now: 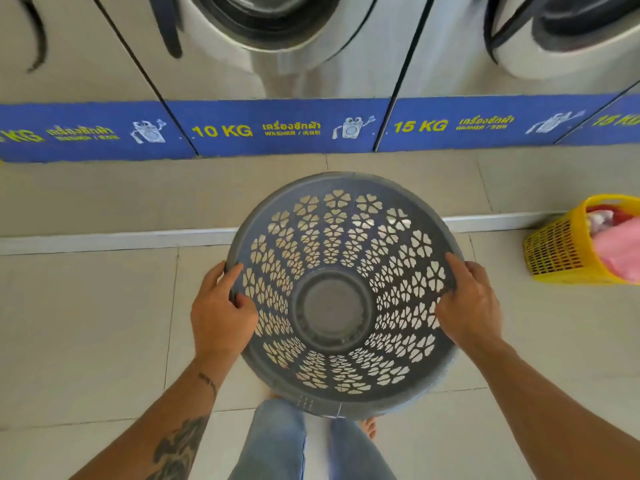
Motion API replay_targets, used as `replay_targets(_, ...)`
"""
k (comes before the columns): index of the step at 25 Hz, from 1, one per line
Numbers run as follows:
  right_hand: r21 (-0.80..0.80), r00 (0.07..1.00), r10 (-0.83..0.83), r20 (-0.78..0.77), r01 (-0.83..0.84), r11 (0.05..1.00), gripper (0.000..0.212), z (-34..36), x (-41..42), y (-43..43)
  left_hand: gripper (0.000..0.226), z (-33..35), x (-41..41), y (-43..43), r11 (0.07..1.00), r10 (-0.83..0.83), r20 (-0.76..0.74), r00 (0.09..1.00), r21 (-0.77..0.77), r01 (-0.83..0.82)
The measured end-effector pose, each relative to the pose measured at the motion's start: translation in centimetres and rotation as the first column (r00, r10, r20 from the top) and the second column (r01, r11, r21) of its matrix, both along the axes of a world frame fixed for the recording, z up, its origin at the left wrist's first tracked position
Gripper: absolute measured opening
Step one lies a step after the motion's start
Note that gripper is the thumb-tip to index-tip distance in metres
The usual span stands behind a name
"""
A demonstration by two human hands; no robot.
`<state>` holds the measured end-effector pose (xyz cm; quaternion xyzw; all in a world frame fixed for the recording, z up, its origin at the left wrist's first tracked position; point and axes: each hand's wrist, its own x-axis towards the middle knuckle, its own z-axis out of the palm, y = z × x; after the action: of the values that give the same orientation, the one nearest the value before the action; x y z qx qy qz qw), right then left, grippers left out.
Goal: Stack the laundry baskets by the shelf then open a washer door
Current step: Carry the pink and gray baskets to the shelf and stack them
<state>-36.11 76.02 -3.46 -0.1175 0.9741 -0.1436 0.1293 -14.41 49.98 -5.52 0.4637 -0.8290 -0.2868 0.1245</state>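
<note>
One grey laundry basket (332,306) held over the tiled floor (86,323), facing the washers (277,64).
The left hand (221,313) and right hand (467,306) clamp opposite sides of its rim; a yellow basket (554,251) of clothes stands far right.

A blue band (277,128) lettered "10 KG" and "15 KG" in yellow ran above the beige tiled floor (86,323). A pale metal strip (104,240) crossed the tiles. Pink cloth (620,251) lay bunched at the right edge.
</note>
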Motion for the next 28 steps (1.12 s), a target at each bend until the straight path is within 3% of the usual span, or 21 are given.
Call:
replay_targets(5,-0.102,0.977,0.206,-0.049,-0.21,0.972,0.068,11.4,2.5,-3.8,0.041,11.6,7.2,1.1,0.963,0.259,-0.129,0.957,-0.038,-0.266)
replay_targets(10,-0.199,0.853,0.5,-0.152,-0.522,0.83,0.067,19.5,8.2,-7.9,0.037,20.5,18.3,6.1,0.801,0.562,-0.261,0.785,-0.064,-0.595)
replay_targets(13,-0.232,0.712,0.674,-0.198,-0.702,0.673,0.065,23.0,14.2,-10.9,0.038,23.3,26.7,10.2,0.657,0.715,-0.288,0.637,-0.035,-0.753)
replay_targets(18,-0.24,0.461,0.86,-0.217,-0.879,0.411,0.066,26.2,29.4,-14.7,0.045,26.3,41.5,18.1,0.323,0.887,-0.354,0.297,0.018,-0.946)
replay_targets(22,-0.267,0.255,0.943,-0.216,-0.944,0.194,0.064,27.9,44.2,-14.0,0.043,28.5,53.3,26.3,0.053,0.928,-0.369,0.04,0.025,-0.998)
replay_targets(28,-0.304,0.037,0.972,-0.232,-0.952,-0.036,0.061,28.7,67.2,-8.0,0.043,30.8,71.7,39.4,-0.226,0.886,-0.413,-0.211,0.013,-0.974)
